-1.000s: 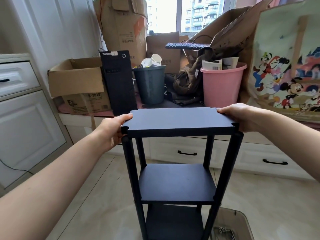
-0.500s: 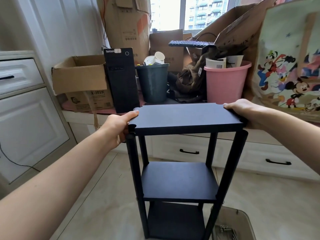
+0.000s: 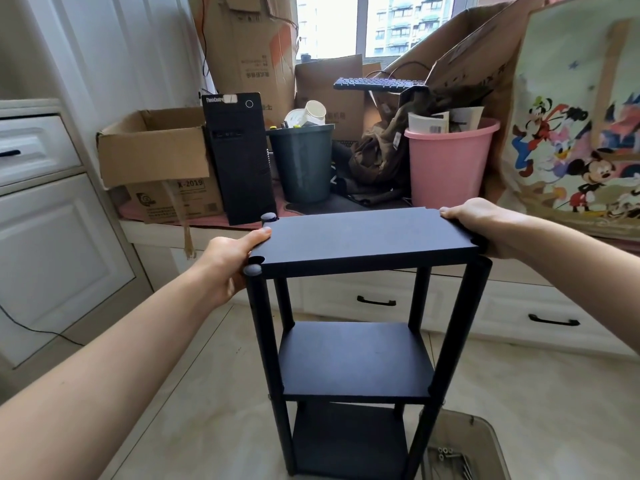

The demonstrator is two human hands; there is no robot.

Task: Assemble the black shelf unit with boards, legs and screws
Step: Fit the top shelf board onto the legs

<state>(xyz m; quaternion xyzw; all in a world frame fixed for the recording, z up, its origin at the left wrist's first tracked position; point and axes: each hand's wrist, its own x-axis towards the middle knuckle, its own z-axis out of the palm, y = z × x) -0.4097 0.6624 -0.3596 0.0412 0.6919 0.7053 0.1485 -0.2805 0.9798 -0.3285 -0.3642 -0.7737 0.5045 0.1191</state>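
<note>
Item: top board [image 3: 363,237] of black shelf unit, being seated on legs, standing on floor [image 3: 536,393].

Left hand [image 3: 228,261] gripping left edge, thumb on top; right hand [image 3: 474,226] gripping far right corner. Left notches sit beside the leg tops [image 3: 252,270], not over them; best shifted left and level until all four corners line up, then pressed down evenly. Middle board [image 3: 353,362] and bottom board [image 3: 346,441] already fitted. Cabinet drawers [image 3: 377,301] close behind; tray of screws [image 3: 450,459] touching or just beside right front leg; open floor to the left.

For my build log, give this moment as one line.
stage: seating top board | left hand: grips left edge | right hand: grips right edge
</note>
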